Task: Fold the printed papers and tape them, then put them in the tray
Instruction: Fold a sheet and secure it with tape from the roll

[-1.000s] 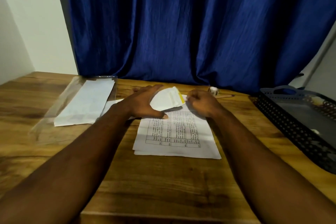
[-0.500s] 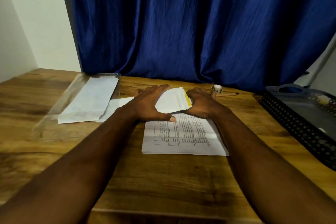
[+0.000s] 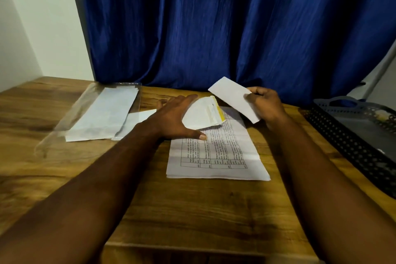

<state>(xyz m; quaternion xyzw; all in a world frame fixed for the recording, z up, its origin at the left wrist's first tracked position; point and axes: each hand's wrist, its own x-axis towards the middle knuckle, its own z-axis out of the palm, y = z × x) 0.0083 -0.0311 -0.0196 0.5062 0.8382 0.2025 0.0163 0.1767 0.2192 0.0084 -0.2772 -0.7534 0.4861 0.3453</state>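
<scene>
Head: folded paper point(image 3: 234, 98) over stack point(image 3: 214, 156) edge

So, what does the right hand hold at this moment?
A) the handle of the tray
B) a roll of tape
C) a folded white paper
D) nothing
C: the right hand grips a folded white paper, held above the printed sheet; the tray stands apart at the right.
</scene>
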